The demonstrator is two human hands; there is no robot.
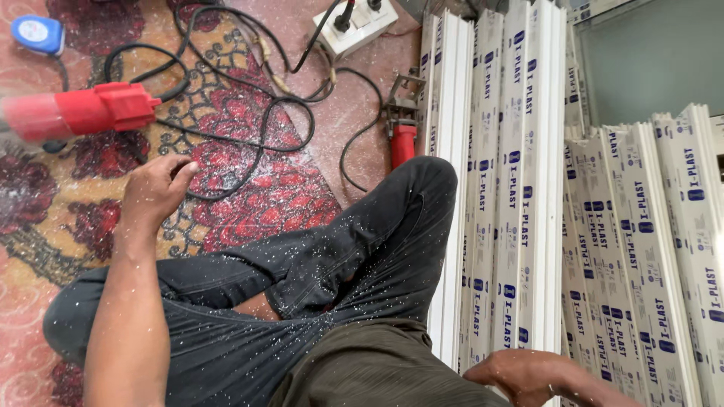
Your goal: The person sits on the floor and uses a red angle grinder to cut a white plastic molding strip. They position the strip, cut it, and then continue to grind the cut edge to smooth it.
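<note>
Here, black cable [226,139] beside left hand [154,188]

Red floral carpet [249,188] dusted with white shavings, grey-green wall panel [648,60], daylight

— What covers the floor here?

— A patterned carpet [249,188] in red, pink and tan, dusted all over with white shavings.

— What lies on it at the far left?

— A blue tape measure [38,32], and nearer, a red power tool [90,109], its left end blurred.

— And the black cables [249,98]?

— They loop across the middle, running to a white socket box [354,26] at the far edge, with plugs in it.

— Anything to the right?

— A second red tool [402,139] lies just beside a stack of long white plastic profiles [520,173] in printed wrapping. More profiles [641,249] lie further right.
</note>
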